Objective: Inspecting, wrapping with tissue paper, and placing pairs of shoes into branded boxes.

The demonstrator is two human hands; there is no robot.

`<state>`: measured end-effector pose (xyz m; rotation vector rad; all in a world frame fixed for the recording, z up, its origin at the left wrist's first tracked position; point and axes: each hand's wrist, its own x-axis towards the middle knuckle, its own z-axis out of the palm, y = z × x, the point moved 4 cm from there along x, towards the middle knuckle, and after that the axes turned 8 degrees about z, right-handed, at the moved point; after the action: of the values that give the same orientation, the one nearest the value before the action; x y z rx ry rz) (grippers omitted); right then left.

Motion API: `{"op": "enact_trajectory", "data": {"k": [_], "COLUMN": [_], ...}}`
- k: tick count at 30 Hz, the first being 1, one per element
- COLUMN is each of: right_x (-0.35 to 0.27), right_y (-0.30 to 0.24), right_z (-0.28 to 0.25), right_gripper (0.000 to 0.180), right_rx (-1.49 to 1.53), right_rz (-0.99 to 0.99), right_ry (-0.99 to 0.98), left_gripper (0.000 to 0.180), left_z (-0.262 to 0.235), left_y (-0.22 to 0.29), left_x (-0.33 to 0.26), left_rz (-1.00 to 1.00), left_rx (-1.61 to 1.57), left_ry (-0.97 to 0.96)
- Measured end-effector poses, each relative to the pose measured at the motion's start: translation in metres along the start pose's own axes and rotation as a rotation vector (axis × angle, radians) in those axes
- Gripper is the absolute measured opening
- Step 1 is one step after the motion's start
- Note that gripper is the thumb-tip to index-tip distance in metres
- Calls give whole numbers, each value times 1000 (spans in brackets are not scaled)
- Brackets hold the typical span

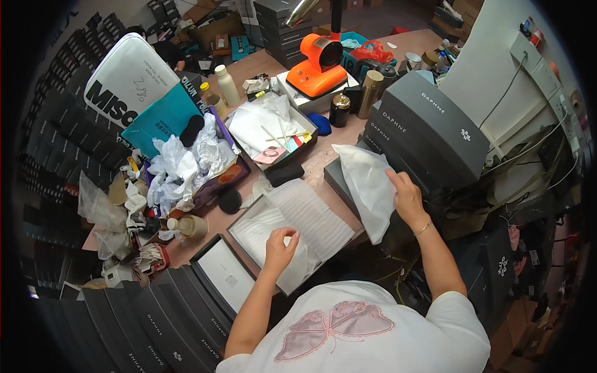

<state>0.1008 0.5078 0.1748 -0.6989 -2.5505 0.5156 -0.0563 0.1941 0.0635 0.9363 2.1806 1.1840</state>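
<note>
My right hand (407, 196) grips the edge of a puffed white pouch (368, 186), thumb and fingers closed on its right side. The pouch hangs tilted beside the stack of dark boxes; what it contains is hidden. In front of me an open shoebox (231, 232) holds white tissue and a ribbed white foam sheet (320, 217), which spreads out over its far side. My left hand (283, 248) is over this box, its fingers curled together. Whether anything thin is pinched in them, I cannot make out. A dark lid with a white inside (221, 280) lies left of the box.
Dark grey shoeboxes (429, 124) are stacked at the right, with more rows (168, 317) at the lower left. Farther back are a purple box of crumpled paper (186, 168), a tray of white sheets (264, 124), an orange machine (317, 65), bottles (227, 87) and a gold flask (371, 93).
</note>
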Motion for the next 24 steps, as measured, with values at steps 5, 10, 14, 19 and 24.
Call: {"op": "enact_trajectory", "data": {"k": [5, 10, 14, 19, 24], "right_x": [52, -5, -20, -14, 0], "right_y": [-110, -179, -182, -147, -88], "right_z": [-45, -38, 3, 65, 55], "right_gripper": [29, 34, 80, 102, 111], "right_rx": [395, 485, -29, -319, -246], "right_rz": [-259, -477, -480, -477, -161], "right_ry": [-193, -786, -420, -558, -816], "left_gripper": [51, 48, 22, 24, 22], "left_z": [55, 80, 122, 102, 95], "left_y": [25, 76, -6, 23, 12], "left_x": [16, -1, -7, -6, -5], "left_rz": [-345, -411, -579, -522, -547], "left_rx": [-1333, -1969, -1754, -1431, -1405], "left_ry": [-73, -468, 42, 8, 55]}}
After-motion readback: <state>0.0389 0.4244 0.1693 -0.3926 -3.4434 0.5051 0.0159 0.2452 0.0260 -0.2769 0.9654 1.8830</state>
